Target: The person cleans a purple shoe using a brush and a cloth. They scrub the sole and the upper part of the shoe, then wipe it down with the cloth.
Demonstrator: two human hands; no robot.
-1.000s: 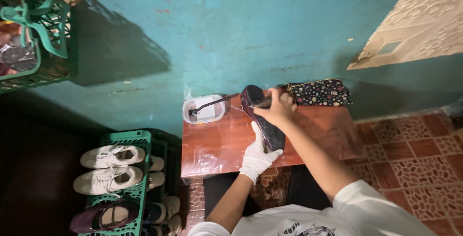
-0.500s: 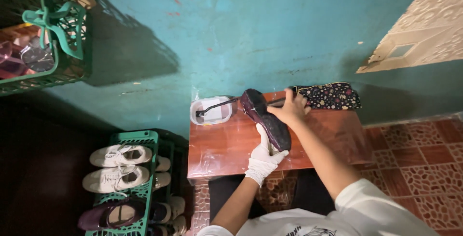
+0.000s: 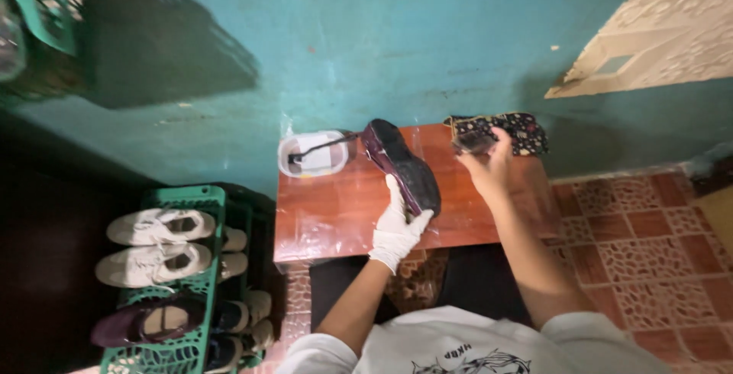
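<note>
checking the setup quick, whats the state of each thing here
dark shoe: sole up, tilted on the table, held
left hand: white glove on, gripping the shoe
right hand: bare, holding a small dark object, kind unclear
white tub: open, dark-handled tool resting in it
floral pouch: lying flat
green rack: filled with shoes

Gloved left hand [image 3: 397, 225] closed in a grip; bare right hand [image 3: 489, 161] raised.

A home entryway or back corner: painted teal wall [image 3: 427, 45], patterned floor tiles [image 3: 649, 252] right of the right hand [image 3: 489, 164], and a green shoe rack [image 3: 164, 282] of worn pairs left of the gloved left hand [image 3: 397, 229].
</note>
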